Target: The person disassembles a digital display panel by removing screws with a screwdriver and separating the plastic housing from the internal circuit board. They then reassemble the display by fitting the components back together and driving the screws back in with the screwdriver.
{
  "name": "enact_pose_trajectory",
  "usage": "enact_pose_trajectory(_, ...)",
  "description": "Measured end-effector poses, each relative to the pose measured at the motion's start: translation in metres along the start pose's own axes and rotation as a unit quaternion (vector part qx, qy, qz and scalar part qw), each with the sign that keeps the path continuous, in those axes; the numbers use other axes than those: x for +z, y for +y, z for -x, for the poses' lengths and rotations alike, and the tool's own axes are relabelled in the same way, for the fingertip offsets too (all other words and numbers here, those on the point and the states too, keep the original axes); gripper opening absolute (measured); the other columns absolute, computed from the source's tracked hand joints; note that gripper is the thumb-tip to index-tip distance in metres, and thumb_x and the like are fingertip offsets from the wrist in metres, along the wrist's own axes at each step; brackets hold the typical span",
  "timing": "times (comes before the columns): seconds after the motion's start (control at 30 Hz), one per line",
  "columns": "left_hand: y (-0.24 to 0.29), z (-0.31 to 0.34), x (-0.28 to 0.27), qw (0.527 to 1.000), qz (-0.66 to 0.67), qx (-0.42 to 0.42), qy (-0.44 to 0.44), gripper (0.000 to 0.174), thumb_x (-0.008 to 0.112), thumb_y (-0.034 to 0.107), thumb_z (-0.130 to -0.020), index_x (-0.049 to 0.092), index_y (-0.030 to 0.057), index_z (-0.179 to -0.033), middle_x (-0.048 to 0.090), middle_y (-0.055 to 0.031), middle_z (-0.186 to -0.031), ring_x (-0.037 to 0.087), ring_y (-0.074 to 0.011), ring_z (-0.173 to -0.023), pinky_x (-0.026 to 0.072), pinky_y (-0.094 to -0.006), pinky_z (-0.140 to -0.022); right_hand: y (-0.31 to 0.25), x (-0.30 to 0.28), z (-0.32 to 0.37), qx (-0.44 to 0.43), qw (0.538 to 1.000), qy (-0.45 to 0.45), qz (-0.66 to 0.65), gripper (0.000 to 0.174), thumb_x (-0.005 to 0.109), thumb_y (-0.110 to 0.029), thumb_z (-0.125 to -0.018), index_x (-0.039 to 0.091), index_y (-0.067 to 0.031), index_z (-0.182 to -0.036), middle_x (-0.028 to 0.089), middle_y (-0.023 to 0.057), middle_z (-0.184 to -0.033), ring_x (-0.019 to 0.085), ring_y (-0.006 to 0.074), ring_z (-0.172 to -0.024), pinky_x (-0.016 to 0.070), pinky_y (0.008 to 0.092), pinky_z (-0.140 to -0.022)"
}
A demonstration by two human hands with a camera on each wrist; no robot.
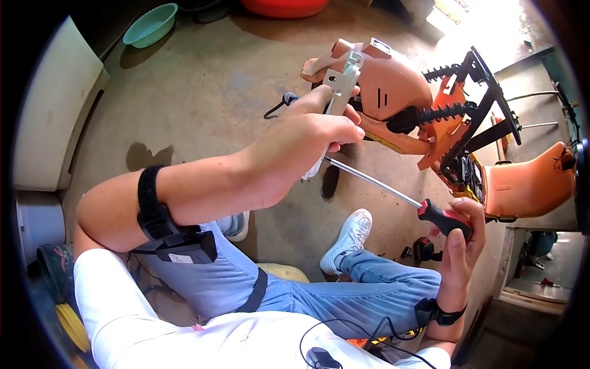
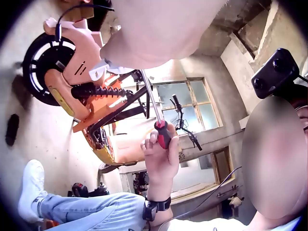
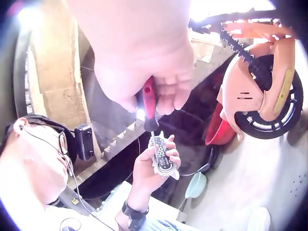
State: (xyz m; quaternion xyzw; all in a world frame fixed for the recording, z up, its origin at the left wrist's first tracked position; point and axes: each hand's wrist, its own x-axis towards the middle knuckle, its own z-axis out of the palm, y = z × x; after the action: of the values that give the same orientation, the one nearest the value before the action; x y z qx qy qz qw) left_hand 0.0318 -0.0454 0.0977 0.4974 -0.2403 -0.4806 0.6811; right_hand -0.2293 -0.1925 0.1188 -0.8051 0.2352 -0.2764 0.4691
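Observation:
My left hand (image 1: 286,144) holds a pale scooter display unit (image 1: 344,83) between thumb and fingers, raised in front of the body. In the right wrist view, the display's dark face (image 3: 164,156) shows printed or lit digits. My right hand (image 1: 462,246) grips a screwdriver (image 1: 444,219) by its red and black handle. Its long metal shaft slants up and left toward the left hand, with the tip end right at the lower end of the display unit. In the left wrist view the screwdriver handle (image 2: 163,134) sits in the curled fingers, while the left hand hides the shaft's far end.
An orange electric scooter (image 1: 393,92) with black springs lies partly taken apart ahead and right. A cordless drill (image 1: 424,249) stands near the right knee. Farther back are a green basin (image 1: 150,26) and a red tub (image 1: 286,6). A white cabinet (image 1: 55,104) borders the left side.

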Motion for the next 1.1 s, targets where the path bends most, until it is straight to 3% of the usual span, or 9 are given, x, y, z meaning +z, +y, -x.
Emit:
enact_pose_trajectory(0.37, -0.010, -0.005, -0.006, 0.997, -0.024, 0.066, 0.014, 0.040, 0.061, 0.015, -0.085, 0.057, 0.0041, -0.123, 0.057, 0.0009, -0.097, 0.051, -0.0081, -0.089, 0.0395, -0.0246, -0.082, 0.006, 0.000, -0.004, 0.067, 0.995, -0.029, -0.072, 0.056, 0.067, -0.046, -0.091, 0.056, 0.0030, -0.115, 0.059, 0.0073, -0.086, 0.058, 0.0113, -0.069, 0.0455, 0.0234, -0.059)
enact_pose_trajectory(0.43, -0.009, -0.009, -0.014, 0.992, -0.086, 0.089, -0.036, 0.031, 0.063, 0.020, -0.085, 0.063, 0.0047, -0.112, 0.058, 0.0016, -0.091, 0.053, -0.0065, -0.083, 0.0400, -0.0226, -0.078, 0.010, -0.001, -0.005, 0.034, 0.998, -0.003, -0.059, 0.053, 0.064, -0.041, -0.092, 0.054, 0.0037, -0.119, 0.059, 0.0088, -0.090, 0.058, 0.0122, -0.076, 0.0452, 0.0250, -0.064)
enact_pose_trajectory(0.5, 0.037, 0.009, -0.023, 0.991, 0.011, 0.013, -0.135, 0.020, 0.053, 0.014, -0.090, 0.055, 0.0020, -0.105, 0.054, -0.0037, -0.088, 0.048, -0.0137, -0.076, 0.0383, -0.0296, -0.068, 0.013, -0.017, -0.006, -0.018, 0.998, 0.001, -0.052, 0.051, 0.060, -0.037, -0.094, 0.053, 0.0051, -0.121, 0.058, 0.0098, -0.090, 0.056, 0.0131, -0.078, 0.0421, 0.0253, -0.069)
enact_pose_trajectory(0.57, 0.021, 0.000, -0.008, 0.999, 0.003, 0.052, 0.013, 0.015, 0.054, 0.014, -0.089, 0.056, 0.0033, -0.099, 0.051, -0.0025, -0.082, 0.046, -0.0126, -0.073, 0.0364, -0.0296, -0.067, 0.016, -0.025, -0.010, -0.014, 0.999, 0.006, -0.041, 0.046, 0.058, -0.033, -0.095, 0.054, 0.0054, -0.121, 0.059, 0.0102, -0.088, 0.054, 0.0124, -0.077, 0.0409, 0.0246, -0.069)
enact_pose_trajectory(0.6, 0.025, -0.005, 0.003, 0.989, 0.015, -0.031, 0.147, 0.011, 0.056, 0.014, -0.089, 0.056, 0.0042, -0.095, 0.051, -0.0024, -0.080, 0.047, -0.0126, -0.074, 0.0371, -0.0289, -0.069, 0.017, -0.021, -0.014, 0.000, 1.000, 0.020, 0.007, 0.040, 0.056, -0.028, -0.097, 0.056, 0.0055, -0.119, 0.061, 0.0106, -0.089, 0.057, 0.0127, -0.078, 0.0428, 0.0254, -0.069)
enact_pose_trajectory(0.77, -0.002, -0.019, -0.024, 0.997, 0.035, 0.047, 0.043, 0.009, 0.057, 0.013, -0.091, 0.058, 0.0045, -0.095, 0.053, -0.0033, -0.080, 0.049, -0.0134, -0.074, 0.0399, -0.0286, -0.071, 0.061, 0.033, -0.043, 0.047, 0.965, -0.123, 0.227, 0.026, 0.068, -0.016, -0.091, 0.064, -0.0034, -0.114, 0.064, 0.0054, -0.087, 0.060, 0.0104, -0.079, 0.0482, 0.0266, -0.068)
enact_pose_trajectory(0.87, 0.005, -0.021, -0.018, 0.996, 0.041, 0.003, 0.084, 0.008, 0.056, 0.013, -0.091, 0.058, 0.0051, -0.091, 0.053, -0.0034, -0.079, 0.050, -0.0135, -0.072, 0.0402, -0.0289, -0.069, 0.102, 0.074, -0.055, 0.071, 0.925, -0.226, 0.297, 0.028, 0.071, -0.022, -0.088, 0.064, -0.0056, -0.110, 0.067, 0.0092, -0.084, 0.065, 0.0197, -0.080, 0.0505, 0.0324, -0.071)
enact_pose_trajectory(0.93, 0.016, -0.022, -0.013, 0.983, 0.002, -0.101, 0.156, 0.007, 0.055, 0.011, -0.091, 0.057, 0.0054, -0.088, 0.053, -0.0036, -0.078, 0.050, -0.0140, -0.069, 0.0391, -0.0296, -0.065, 0.147, 0.099, -0.060, 0.079, 0.904, -0.245, 0.341, 0.031, 0.071, -0.030, -0.086, 0.065, -0.0075, -0.108, 0.069, 0.0122, -0.088, 0.067, 0.0284, -0.084, 0.0515, 0.0380, -0.074)
enact_pose_trajectory(1.1, -0.005, -0.029, -0.039, 0.997, -0.005, -0.006, 0.074, 0.007, 0.052, 0.010, -0.089, 0.054, 0.0057, -0.085, 0.052, -0.0041, -0.076, 0.049, -0.0148, -0.069, 0.0367, -0.0306, -0.065, 0.226, 0.145, -0.057, 0.088, 0.886, -0.247, 0.382, 0.037, 0.067, -0.039, -0.086, 0.065, -0.0111, -0.110, 0.071, 0.0123, -0.094, 0.067, 0.0336, -0.090, 0.0518, 0.0440, -0.077)
